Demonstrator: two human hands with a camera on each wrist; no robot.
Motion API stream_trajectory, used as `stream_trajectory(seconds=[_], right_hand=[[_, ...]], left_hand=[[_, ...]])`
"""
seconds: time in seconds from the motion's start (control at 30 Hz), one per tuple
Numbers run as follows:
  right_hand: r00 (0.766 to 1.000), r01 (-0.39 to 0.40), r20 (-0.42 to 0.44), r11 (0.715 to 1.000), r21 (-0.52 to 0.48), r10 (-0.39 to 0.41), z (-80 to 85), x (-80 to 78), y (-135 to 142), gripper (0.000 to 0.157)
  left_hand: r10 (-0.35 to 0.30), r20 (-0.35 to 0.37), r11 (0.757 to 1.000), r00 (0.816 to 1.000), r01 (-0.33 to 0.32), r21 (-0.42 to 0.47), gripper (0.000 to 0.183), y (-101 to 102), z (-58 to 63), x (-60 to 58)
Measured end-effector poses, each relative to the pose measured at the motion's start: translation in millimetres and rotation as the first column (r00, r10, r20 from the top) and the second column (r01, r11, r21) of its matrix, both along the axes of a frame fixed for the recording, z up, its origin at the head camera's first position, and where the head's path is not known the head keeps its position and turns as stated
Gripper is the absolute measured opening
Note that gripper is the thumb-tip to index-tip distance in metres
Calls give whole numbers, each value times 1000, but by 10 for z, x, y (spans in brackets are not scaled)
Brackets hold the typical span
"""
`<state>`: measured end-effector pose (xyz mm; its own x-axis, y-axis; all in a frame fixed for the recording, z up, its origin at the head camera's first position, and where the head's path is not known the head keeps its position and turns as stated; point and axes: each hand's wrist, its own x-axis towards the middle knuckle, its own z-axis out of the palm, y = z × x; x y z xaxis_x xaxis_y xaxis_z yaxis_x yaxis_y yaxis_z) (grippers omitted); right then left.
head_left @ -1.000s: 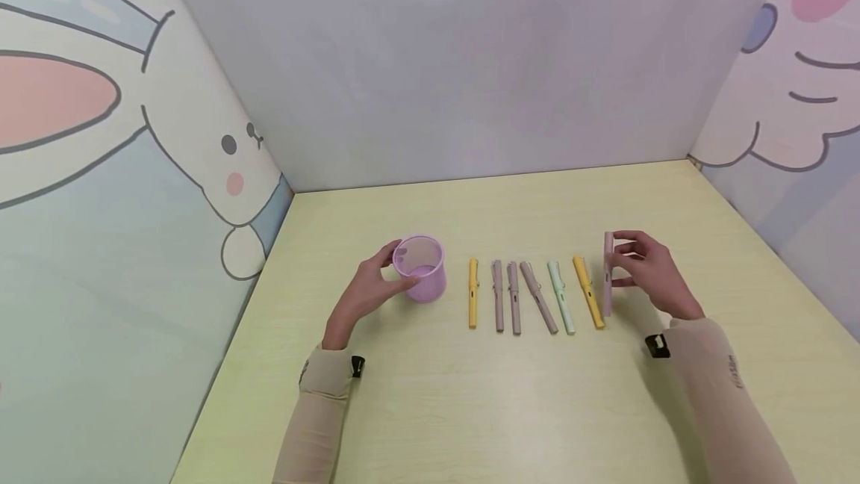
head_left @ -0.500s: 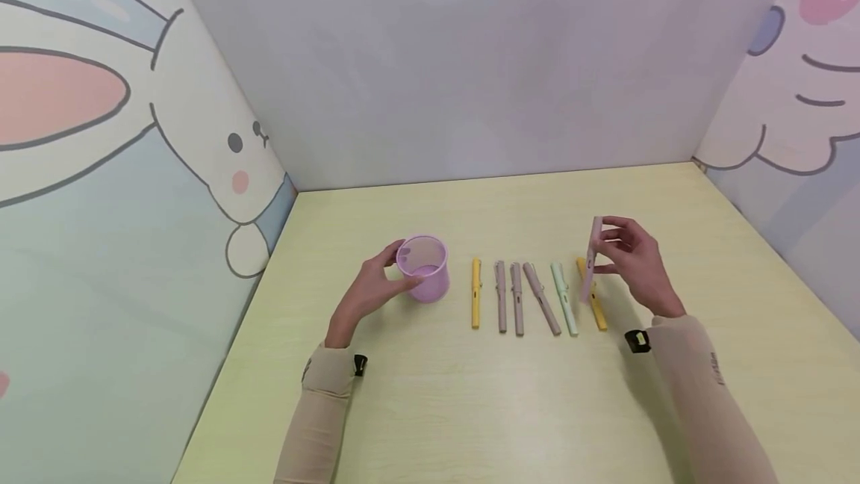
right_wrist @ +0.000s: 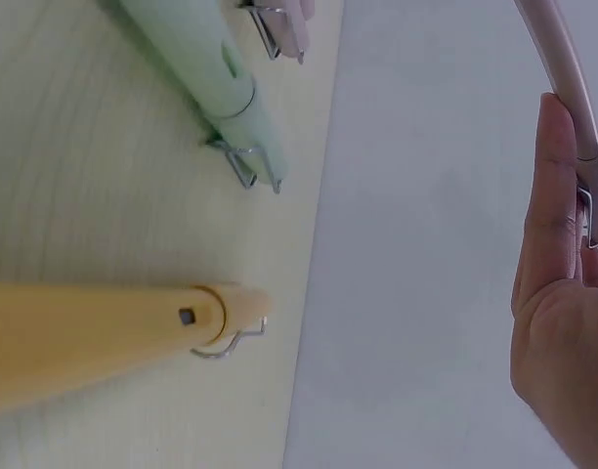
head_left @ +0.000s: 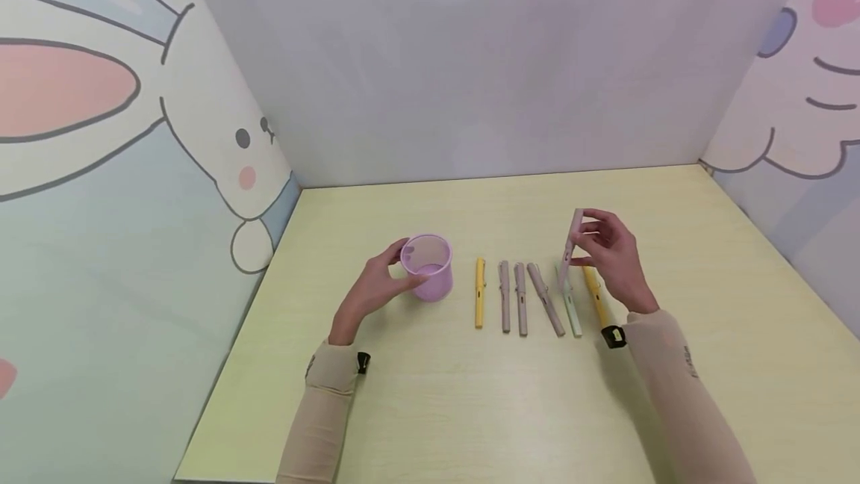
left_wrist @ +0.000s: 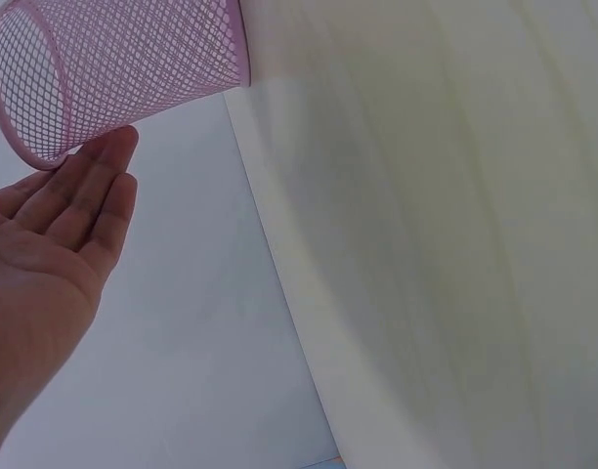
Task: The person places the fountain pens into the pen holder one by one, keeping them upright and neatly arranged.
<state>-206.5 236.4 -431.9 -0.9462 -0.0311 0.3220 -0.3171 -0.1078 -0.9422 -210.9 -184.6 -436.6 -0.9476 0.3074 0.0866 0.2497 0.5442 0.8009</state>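
My left hand [head_left: 373, 288] holds a pink-purple mesh pen cup [head_left: 438, 286] that stands on the table, thumb on the near side and fingers behind. Straight fingers [left_wrist: 89, 191] touch the cup's mesh wall in the left wrist view. My right hand [head_left: 617, 256] pinches a mauve pen [head_left: 569, 245] in the air, tilted, its lower end over a mint green pen [head_left: 573, 314]. In the right wrist view, the clip on the held pen [right_wrist: 561, 68] shows beside my fingers. Right of the green pen lies a yellow pen [head_left: 594, 293], partly hidden by the wrist strap.
Between cup and green pen, another yellow pen [head_left: 480, 293] and several mauve pens [head_left: 505, 297] lie in a row on the pale wood table [head_left: 430, 402]. A plain back wall [head_left: 497, 73] and cartoon-painted side walls [head_left: 101, 260] enclose the table.
My right hand has lifted the mauve pen and carried it left, from beside the right yellow pen to above the green one, tilting it. The left hand stays at the cup.
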Motion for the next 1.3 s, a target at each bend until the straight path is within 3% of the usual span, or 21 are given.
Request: stream_trajectory(seconds=[0.9, 1.3], right_hand=[[998, -33, -59, 999, -16, 32, 40, -178, -568, 44], [997, -44, -70, 997, -68, 39, 62, -241, -785, 44]], left_hand=[[-5, -1, 1000, 1000, 5, 11, 82, 6, -3, 4], [2, -4, 1000, 1000, -2, 6, 82, 7, -19, -21]])
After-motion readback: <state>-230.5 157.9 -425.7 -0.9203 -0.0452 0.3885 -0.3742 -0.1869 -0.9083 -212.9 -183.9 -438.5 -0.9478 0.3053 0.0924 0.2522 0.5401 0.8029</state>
